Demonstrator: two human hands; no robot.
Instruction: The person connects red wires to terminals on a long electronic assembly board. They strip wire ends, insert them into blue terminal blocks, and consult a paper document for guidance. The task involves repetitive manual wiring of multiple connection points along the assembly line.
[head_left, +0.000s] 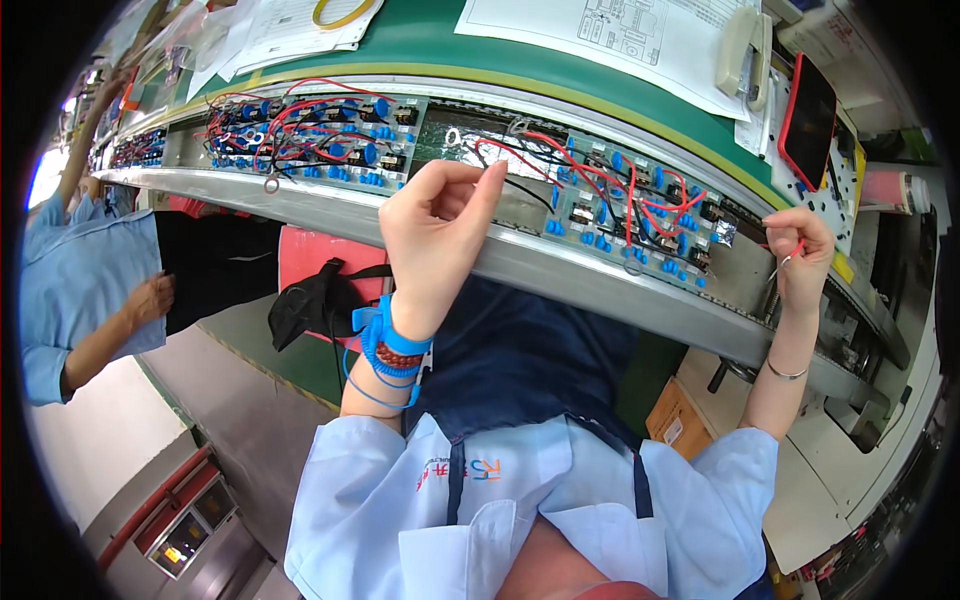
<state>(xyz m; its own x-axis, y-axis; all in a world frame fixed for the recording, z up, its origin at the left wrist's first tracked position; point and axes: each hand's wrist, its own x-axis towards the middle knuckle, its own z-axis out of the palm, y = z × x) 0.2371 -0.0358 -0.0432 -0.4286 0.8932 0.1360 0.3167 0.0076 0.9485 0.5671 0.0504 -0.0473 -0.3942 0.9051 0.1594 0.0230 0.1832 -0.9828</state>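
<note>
My left hand (435,225) is raised over the near rail of the conveyor, thumb and fingers curled together. Whatever its fingertips may hold is hidden. Just beyond it lie red and black wires with ring terminals (453,136). They run to a circuit board (600,215) on the line, crowded with blue and black components. Off the right end of that board, my right hand (803,260) is closed on a short red wire (792,254) with a bare metallic end. Farther left on the line sits another wired circuit board (320,135).
Metal conveyor rails (610,290) border the boards. Beyond them, a green bench (420,45) bears a printed drawing (620,40), a stapler (745,60) and yellow tape (340,10). A red-edged phone (808,122) leans at right. A co-worker (95,280) stands at left, near a black bag (318,305).
</note>
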